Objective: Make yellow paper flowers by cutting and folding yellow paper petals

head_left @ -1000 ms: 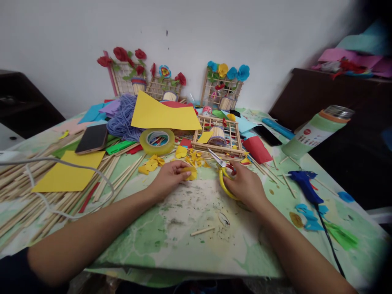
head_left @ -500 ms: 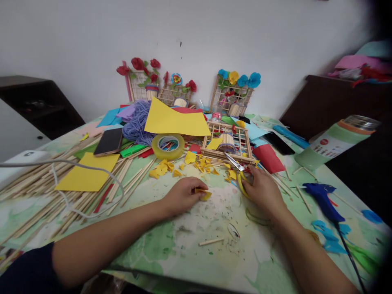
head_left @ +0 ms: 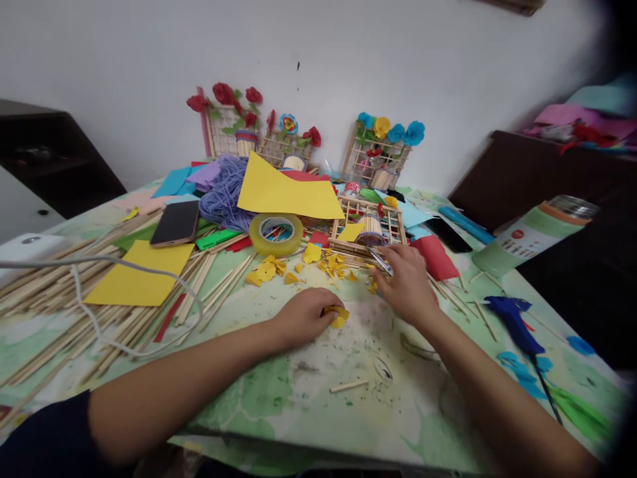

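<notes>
Near the middle of the table my left hand (head_left: 309, 315) is closed, pinching a small yellow paper piece (head_left: 339, 317) that sticks out past its fingertips. My right hand (head_left: 405, 280) reaches over the scissors (head_left: 380, 261); their metal blades show beyond its fingers, while the handles are hidden, so its hold on them is unclear. Yellow paper scraps (head_left: 332, 261) lie scattered beyond both hands. Behind the scissors is a stick lattice (head_left: 395, 226) with a small round stick pot (head_left: 369, 230).
A tape roll (head_left: 276, 234), yellow sheet (head_left: 288, 192) and purple yarn (head_left: 226, 192) lie farther back. Bundled sticks (head_left: 134, 328) and a grey cable (head_left: 149, 269) are at left. A blue glue gun (head_left: 515, 324) and green bottle (head_left: 532, 236) stand out at right.
The yellow piece in my left hand now shows a rounded, opened shape. My right hand has moved left and slightly forward, covering the yellow scissor handles. The view has shifted slightly.
</notes>
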The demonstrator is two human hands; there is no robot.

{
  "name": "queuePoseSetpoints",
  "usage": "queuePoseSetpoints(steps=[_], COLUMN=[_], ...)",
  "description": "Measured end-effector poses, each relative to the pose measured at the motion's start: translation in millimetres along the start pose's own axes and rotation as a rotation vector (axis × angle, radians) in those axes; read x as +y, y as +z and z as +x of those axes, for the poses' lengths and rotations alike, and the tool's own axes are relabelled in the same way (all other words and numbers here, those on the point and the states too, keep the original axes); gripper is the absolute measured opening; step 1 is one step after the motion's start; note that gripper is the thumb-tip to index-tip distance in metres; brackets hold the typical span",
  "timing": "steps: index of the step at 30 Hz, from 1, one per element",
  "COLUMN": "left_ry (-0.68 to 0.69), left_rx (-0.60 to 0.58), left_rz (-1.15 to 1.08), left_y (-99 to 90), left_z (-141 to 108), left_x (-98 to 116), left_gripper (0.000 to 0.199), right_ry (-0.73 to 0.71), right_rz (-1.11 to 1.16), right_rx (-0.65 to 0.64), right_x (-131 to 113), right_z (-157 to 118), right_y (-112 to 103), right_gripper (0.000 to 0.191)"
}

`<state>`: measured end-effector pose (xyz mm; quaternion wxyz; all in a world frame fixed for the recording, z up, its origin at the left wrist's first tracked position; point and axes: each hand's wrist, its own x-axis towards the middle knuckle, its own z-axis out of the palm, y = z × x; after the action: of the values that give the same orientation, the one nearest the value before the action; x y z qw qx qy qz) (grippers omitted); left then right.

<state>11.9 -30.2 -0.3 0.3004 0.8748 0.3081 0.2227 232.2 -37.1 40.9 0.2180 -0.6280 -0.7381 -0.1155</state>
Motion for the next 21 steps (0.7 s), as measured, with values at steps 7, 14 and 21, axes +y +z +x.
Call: queuePoseSetpoints(steps=[7,14,21], left_ry=[0.008,-0.091,-0.345], left_rx=[0.036,0.137,0.465], left_rz=[-0.004,-0.098,-0.632], left_y=[-1.1,-3.2,-3.3], left_z=[1,4,11], left_x=[-2,-8,-13], left_gripper=[0.019,0.014,0.013], right_ry=[-0.303,-0.299,0.156], right_rz=[0.087,0.188,0.956], right_rx=[-0.230,-0.205,-0.136], right_x=[-66,-66,-64], right_z=[84,101,46], right_y=[54,66,25], right_gripper=[0.051,0.016,0.016])
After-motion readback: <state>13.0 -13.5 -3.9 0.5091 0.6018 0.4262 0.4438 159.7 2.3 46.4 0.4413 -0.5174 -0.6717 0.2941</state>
